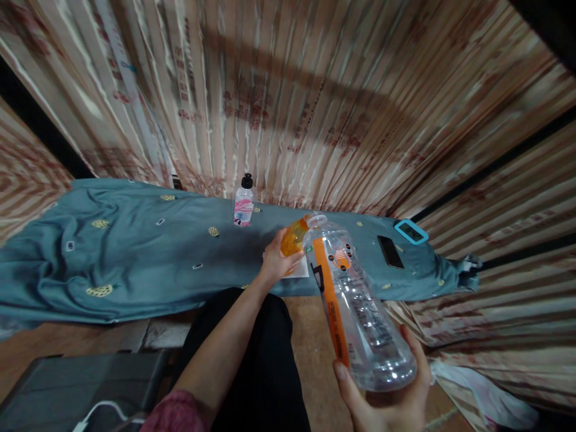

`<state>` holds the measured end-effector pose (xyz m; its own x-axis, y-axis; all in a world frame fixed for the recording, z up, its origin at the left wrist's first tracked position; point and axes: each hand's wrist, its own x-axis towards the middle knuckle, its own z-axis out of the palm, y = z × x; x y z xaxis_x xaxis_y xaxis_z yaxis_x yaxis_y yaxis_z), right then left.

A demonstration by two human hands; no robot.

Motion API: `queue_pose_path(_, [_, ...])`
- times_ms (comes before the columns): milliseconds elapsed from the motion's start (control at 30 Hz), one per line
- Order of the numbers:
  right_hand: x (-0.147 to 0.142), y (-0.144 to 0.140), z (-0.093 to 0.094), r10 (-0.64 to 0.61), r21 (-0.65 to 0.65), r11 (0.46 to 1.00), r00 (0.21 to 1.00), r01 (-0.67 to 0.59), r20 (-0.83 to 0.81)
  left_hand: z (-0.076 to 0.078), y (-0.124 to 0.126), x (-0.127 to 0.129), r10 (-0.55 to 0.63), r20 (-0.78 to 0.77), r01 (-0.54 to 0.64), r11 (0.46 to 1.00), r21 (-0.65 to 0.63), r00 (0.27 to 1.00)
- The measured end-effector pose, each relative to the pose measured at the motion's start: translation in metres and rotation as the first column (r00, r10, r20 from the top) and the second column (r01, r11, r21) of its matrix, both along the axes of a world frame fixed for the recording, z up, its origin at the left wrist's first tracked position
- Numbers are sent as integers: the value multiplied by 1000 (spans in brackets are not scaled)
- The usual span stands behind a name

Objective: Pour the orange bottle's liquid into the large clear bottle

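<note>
Head view: the teal cloth [135,258] spreads over the counter, and everything else sits against it. Your right hand [387,396] cups the base of the clear bottle [355,300], tilted with its open neck toward the cloth's middle. Your left hand [274,261] is closed around the orange cap [292,237], right at that neck. I judge you're at the capping or uncapping step; which one can't be told. Any next move needs cap and neck lined up squarely. At the cloth's back edge stands a pink-labelled bottle [243,207]; toward its right end lie a phone [390,251] and a blue-framed device [411,231]. Your left fingers hide most of the cap.
</note>
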<state>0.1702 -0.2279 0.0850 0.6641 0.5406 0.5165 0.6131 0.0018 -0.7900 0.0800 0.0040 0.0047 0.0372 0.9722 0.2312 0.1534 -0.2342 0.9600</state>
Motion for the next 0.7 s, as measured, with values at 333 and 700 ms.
queue_pose_path(333, [3,-2,0,16,-41,999,999,-18,-41,3,0,0,22,-11,-22,1000,4,1000])
queue_pose_path(700, [1,2,2,16,9,1000,999,-16,-33,3,0,-1,21,-21,-21,1000,0,1000])
